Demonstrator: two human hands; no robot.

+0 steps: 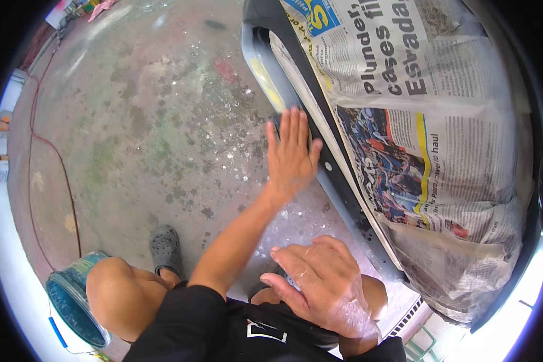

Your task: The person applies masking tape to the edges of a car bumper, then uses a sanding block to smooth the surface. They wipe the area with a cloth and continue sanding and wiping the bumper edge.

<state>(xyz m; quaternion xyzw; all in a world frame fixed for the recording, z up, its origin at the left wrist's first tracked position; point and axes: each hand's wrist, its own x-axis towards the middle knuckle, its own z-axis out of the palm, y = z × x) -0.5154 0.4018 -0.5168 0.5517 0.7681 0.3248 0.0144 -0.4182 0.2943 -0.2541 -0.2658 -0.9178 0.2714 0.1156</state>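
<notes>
My left hand (292, 151) lies flat with fingers stretched out on the edge of a grey-blue vehicle body part (342, 202). A bit of something dark shows beside and beneath its fingers; I cannot make out what it is. Just beyond the fingertips, a yellowish patch (265, 81) marks the grey surface. My right hand (323, 280) hovers above my lap, away from the panel. Whitish dust or residue coats its back and wrist. Its fingers are loosely bent, with the thumb apart, and no held thing shows. The palm is hidden.
Newspaper sheets (398, 120) cover the large area right of the panel edge. A teal bucket (72, 301) stands at lower left beside my knee. A thin reddish hose (57, 154) runs along the stained concrete floor (181, 108). My grey clog (166, 247) rests on it.
</notes>
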